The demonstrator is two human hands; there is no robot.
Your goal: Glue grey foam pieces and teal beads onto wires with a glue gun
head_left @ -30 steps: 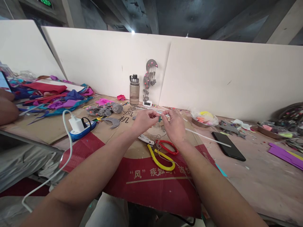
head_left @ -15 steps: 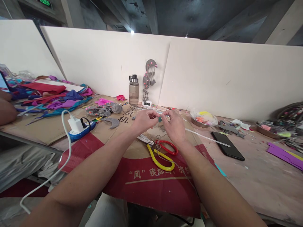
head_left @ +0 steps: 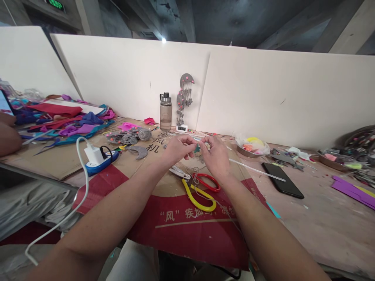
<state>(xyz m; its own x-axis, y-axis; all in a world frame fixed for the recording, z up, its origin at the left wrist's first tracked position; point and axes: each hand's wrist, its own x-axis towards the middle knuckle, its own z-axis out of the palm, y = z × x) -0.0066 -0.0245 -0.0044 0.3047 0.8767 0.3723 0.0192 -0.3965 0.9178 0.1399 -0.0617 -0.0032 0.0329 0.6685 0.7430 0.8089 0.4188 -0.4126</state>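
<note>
Over the cardboard, my left hand (head_left: 182, 150) and my right hand (head_left: 216, 157) meet, thumbs and fingers pinched together. A small dark green piece (head_left: 197, 148) shows between the fingertips, against my right hand's thumb. Whatever my left fingers pinch is too small to make out. Just below lie scissors (head_left: 201, 197) with one red and one yellow handle, blades pointing away to the left. A thin grey cord (head_left: 200, 191) trails loosely across them. Small grey bits lie under my hands, partly hidden.
A bottle (head_left: 165, 113) and a grey moon-shaped hanging ornament (head_left: 186, 81) stand by the white board. Grey felt pieces and a yarn ball (head_left: 144, 134) lie left, beside a power strip (head_left: 102, 163). A phone (head_left: 283, 180) lies right under a clear stick. Another person's arm (head_left: 10, 134) is far left.
My hands stay in almost the same place. The green piece shows a little more and slightly lower between my fingertips, and my left fingers have shifted slightly.
</note>
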